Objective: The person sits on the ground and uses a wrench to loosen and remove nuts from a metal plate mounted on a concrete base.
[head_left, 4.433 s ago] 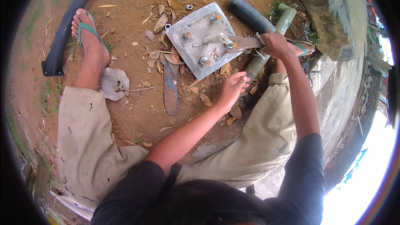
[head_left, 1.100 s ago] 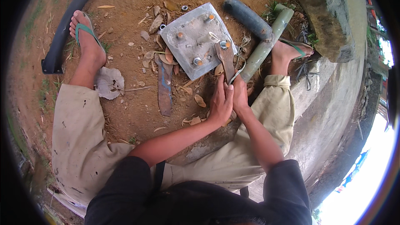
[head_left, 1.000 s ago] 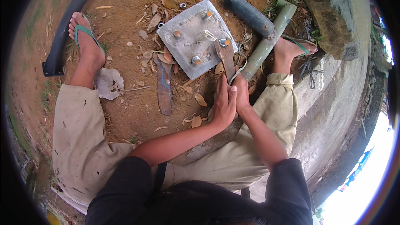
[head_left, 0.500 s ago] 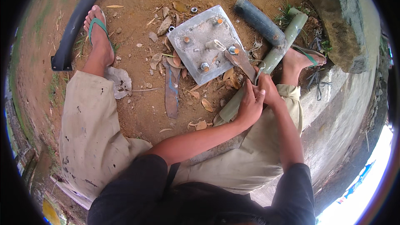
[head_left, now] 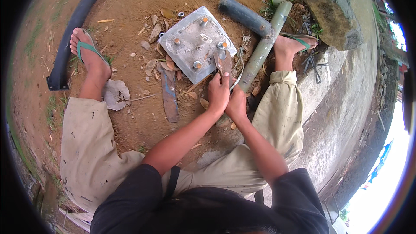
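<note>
Left hand (head_left: 218, 93) and right hand (head_left: 236, 104), fingers closed, both grip rusty wrench (head_left: 224, 66), left hand nearer far end, long axis running far-left toward right bolt (head_left: 222, 45) on plate (head_left: 186, 56)

- Flat brown metal wrench (head_left: 223, 63): end over the square grey plate (head_left: 187, 53).
- Flat rusty metal strip (head_left: 169, 99): left of the wrench.
- Round black pipe (head_left: 245, 15): right of the plate, touching the round grey-green pipe (head_left: 266, 43).

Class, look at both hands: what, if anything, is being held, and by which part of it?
A rusty flat wrench, held at its handle end, nearest the person, by the left hand and the right hand together.
</note>
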